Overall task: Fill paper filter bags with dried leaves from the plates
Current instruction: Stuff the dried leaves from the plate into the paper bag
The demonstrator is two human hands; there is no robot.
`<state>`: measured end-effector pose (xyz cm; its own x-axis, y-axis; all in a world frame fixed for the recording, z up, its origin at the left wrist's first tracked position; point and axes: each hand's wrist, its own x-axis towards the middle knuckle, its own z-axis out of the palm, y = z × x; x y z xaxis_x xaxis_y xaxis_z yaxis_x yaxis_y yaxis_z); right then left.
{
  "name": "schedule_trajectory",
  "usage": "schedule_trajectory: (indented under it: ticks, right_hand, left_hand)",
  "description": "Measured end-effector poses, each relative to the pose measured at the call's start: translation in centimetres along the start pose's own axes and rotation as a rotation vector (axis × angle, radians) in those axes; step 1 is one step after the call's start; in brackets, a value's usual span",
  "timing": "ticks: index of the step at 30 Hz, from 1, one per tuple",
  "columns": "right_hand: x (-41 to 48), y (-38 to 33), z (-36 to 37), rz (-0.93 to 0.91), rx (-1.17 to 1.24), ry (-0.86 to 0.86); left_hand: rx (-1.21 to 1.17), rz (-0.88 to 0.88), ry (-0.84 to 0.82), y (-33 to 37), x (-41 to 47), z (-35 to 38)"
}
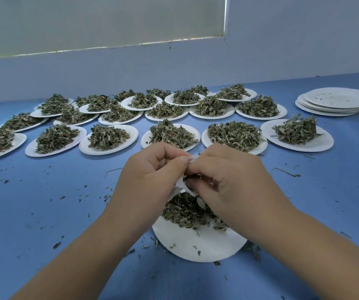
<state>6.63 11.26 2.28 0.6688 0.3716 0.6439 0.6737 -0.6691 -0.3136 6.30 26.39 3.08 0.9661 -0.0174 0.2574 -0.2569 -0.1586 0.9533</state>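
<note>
A white paper plate (198, 243) lies close in front of me with a loose heap of dried leaves (185, 210) on its far half. Above that heap my left hand (150, 172) and my right hand (228, 176) meet. Both pinch a small white paper filter bag (181, 186), whose top edge shows between the thumbs and whose lower corner hangs over the leaves. Most of the bag is hidden by my fingers. Some leaf bits show inside my right hand's curled fingers.
Several white plates piled with dried leaves (170, 135) fill the far half of the blue table (44, 202) in rows. A stack of bare plates (334, 101) sits at the far right. Leaf crumbs lie scattered around the near plate. A wall runs behind.
</note>
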Motion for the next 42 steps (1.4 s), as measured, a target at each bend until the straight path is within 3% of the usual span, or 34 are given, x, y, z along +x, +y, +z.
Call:
schedule_trajectory:
  ticks: [8,13,21,26,30,34,39,42]
  right_hand:
    - [-0.3,-0.1,-0.8,-0.065,0.013,0.053]
    - [-0.9,-1.1,-0.5,-0.034,-0.132,-0.078]
    - [-0.6,-1.3,-0.1,-0.009,-0.214,-0.252]
    - [-0.8,-1.4,0.5,-0.063,-0.251,-0.170]
    - [-0.6,-1.2,0.0,-0.020,-0.184,-0.203]
    - [-0.7,-1.2,-1.0,-0.003,-0.114,0.002]
    - [-0.5,-1.6,-0.7,-0.022,-0.188,-0.174]
    - [-0.6,-1.6,-0.2,-0.051,-0.228,-0.180]
  left_hand:
    - [-0.063,0.022,0.094,0.2,0.3,-0.5]
    - [-0.154,0.045,0.201,0.3,0.5,-1.2]
    - [-0.099,0.049,0.062,0.3,0.1,-0.6]
    - [-0.038,0.058,-0.007,0.1,-0.2,-0.2]
    - [-0.008,0.079,0.051,0.1,0.3,-0.9]
    - [-0.029,0.078,0.132,0.1,0.9,-1.9]
    - [-0.104,0.046,0.077,0.2,0.7,-1.3]
    - [-0.119,0.034,0.006,0.4,0.0,-0.5]
